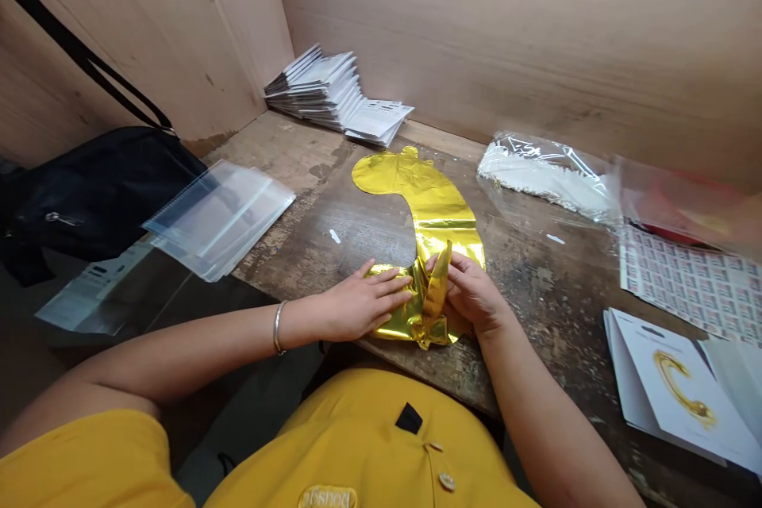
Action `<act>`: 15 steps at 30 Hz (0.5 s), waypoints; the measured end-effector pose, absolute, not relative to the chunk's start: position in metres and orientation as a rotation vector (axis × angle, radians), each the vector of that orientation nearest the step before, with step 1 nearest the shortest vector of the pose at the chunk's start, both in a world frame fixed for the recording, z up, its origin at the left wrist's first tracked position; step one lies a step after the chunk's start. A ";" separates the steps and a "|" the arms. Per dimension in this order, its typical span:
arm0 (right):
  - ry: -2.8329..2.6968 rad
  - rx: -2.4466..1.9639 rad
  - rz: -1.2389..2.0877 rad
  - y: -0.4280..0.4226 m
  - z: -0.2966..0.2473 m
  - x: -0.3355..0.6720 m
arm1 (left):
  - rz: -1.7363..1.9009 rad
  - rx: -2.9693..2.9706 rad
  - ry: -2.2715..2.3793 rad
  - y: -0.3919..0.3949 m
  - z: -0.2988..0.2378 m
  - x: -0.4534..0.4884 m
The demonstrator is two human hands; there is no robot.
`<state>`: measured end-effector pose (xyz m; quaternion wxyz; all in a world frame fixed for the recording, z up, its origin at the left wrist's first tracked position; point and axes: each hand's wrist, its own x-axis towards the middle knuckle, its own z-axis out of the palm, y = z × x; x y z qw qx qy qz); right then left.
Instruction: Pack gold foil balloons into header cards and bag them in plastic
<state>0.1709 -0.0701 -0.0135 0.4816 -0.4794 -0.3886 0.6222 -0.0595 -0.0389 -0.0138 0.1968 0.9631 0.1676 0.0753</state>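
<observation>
A flat gold foil balloon with a curved, C-like outline lies on the worn wooden table before me. Its rounded far end points away from me, and the near end is partly folded. My left hand rests flat on the near left part of the foil, fingers stretched out. Between the thumb and fingers of my right hand is a raised, folded flap of the same foil, held upright near the balloon's lower right. Part of the right fingers is hidden behind that flap.
Packed white packets are stacked at the back. Clear plastic sleeves lie left beside a black bag. On the right are a clear bag of white pieces, a sticker sheet and printed cards. Wooden panels enclose the table.
</observation>
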 end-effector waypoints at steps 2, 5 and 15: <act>-0.973 -1.216 1.395 -0.069 -0.001 0.180 | 0.159 2.723 0.443 -0.040 -0.025 -0.064; -1.052 -1.235 1.125 -0.067 0.034 0.204 | 0.142 2.727 0.424 -0.034 -0.028 -0.072; -1.352 -1.139 1.486 -0.063 0.062 0.190 | 0.829 2.192 0.588 -0.002 0.042 -0.013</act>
